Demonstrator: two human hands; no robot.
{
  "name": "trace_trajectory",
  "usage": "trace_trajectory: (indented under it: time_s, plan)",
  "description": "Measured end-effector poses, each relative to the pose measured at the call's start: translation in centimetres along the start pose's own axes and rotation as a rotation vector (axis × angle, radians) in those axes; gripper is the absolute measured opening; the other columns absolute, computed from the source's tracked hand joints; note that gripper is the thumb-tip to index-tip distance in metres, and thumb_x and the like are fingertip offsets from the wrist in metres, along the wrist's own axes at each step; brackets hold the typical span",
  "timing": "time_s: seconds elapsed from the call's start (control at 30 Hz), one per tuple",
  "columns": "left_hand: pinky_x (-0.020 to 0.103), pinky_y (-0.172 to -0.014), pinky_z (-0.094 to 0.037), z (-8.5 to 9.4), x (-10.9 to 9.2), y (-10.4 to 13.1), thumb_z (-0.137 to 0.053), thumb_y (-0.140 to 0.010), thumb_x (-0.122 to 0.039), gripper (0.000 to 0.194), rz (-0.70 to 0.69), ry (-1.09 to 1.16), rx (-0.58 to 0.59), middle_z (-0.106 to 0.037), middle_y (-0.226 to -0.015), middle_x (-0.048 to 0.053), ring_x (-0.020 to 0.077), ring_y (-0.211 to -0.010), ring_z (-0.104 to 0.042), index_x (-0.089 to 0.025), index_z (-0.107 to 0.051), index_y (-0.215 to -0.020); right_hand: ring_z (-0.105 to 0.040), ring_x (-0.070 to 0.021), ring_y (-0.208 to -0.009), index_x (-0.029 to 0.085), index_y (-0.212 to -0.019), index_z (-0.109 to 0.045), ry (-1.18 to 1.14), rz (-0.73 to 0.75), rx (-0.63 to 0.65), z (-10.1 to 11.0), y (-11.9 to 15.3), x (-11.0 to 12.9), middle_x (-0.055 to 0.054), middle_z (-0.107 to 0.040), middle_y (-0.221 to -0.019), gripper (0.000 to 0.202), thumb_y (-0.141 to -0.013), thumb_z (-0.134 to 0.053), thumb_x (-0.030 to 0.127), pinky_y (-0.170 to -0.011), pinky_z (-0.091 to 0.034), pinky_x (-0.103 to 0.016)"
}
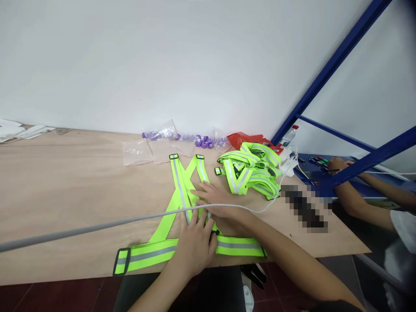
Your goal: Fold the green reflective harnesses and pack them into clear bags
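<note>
A yellow-green reflective harness [169, 223] lies spread on the wooden table, its silver-striped straps crossing and running down to a wide waist belt. My left hand [196, 240] rests flat on the belt and the strap ends above it, fingers stretched forward. Just beyond it, my right hand [217, 201] reaches in from the right with spread fingers on the right-hand strap. Its fingertips touch the webbing. Black slider buckles sit at the top of both straps, and a larger black buckle [121, 261] is at the belt's left end. A white cable [136, 219] crosses in front of my hands.
More reflective harnesses [250, 169] are heaped right of mine, beside a red bag [247, 139] and a power strip [287, 162]. Clear plastic bags [138, 152] and purple rolls [204, 141] line the wall. Beyond a blue frame [334, 65], another person's arms [360, 199] rest at a blue table.
</note>
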State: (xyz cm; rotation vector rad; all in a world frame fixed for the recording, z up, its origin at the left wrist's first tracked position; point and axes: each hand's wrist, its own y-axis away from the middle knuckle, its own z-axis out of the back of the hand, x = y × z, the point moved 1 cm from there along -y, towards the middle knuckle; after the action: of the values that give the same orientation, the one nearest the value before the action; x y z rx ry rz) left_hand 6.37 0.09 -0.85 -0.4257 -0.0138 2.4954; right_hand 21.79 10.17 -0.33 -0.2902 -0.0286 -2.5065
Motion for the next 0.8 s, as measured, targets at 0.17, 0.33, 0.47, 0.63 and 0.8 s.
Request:
trace_trajectory:
  time_s: [0.17,0.33,0.47,0.63,0.8]
  plan:
    - [0.073,-0.115,-0.02,0.5,-0.3,0.1,-0.041,-0.101,-0.037,0.042,-0.006,0.015,0.012,-0.059,-0.141,0.013,0.0389,-0.14,-0.041,-0.02,-0.057,-0.136,-0.015,-0.0288,-0.156,0.035,-0.158,-0.033,-0.091,0.027,0.143,-0.5,-0.1,0.8,-0.007,-0.024,-0.169,0.054,-0.106,-0.037,0.049,-0.122,-0.023,-0.055]
    - [0.076,-0.114,-0.02,0.6,-0.2,0.0,-0.04,-0.102,-0.04,0.046,-0.012,-0.002,0.053,-0.051,-0.151,0.015,0.0419,-0.143,-0.038,-0.02,-0.056,-0.14,-0.007,-0.0276,-0.158,0.036,-0.161,-0.021,-0.103,-0.049,0.193,-1.3,-1.6,-0.2,-0.004,-0.014,-0.171,0.06,-0.105,-0.033,0.054,-0.123,-0.014,-0.059]
    - [0.077,-0.112,-0.02,0.3,-0.1,0.0,-0.037,-0.103,-0.043,0.05,-0.021,-0.002,0.071,-0.041,-0.16,0.014,0.0441,-0.145,-0.034,-0.02,-0.053,-0.144,-0.007,-0.0311,-0.157,0.032,-0.162,-0.021,-0.07,-0.115,0.181,-1.9,-3.5,-1.4,-0.007,-0.017,-0.17,0.068,-0.102,-0.034,0.062,-0.122,-0.013,-0.062]
    - [0.079,-0.114,-0.015,0.2,0.0,0.1,-0.036,-0.102,-0.044,0.054,-0.032,-0.007,0.062,-0.034,-0.164,0.013,0.0449,-0.147,-0.031,-0.02,-0.048,-0.149,-0.007,-0.0353,-0.157,0.026,-0.162,-0.025,-0.005,-0.119,0.088,-2.3,-6.1,-3.0,-0.012,-0.019,-0.169,0.078,-0.098,-0.035,0.07,-0.122,-0.016,-0.058]
    - [0.081,-0.113,-0.012,0.4,0.0,0.0,-0.037,-0.102,-0.044,0.056,-0.037,0.02,0.111,-0.025,-0.166,0.013,0.0478,-0.15,-0.023,-0.019,-0.048,-0.15,-0.017,-0.0374,-0.155,0.024,-0.16,-0.031,0.036,-0.111,0.023,-2.5,-8.4,-4.5,-0.015,-0.034,-0.164,0.074,-0.099,-0.039,0.066,-0.121,-0.019,-0.056]
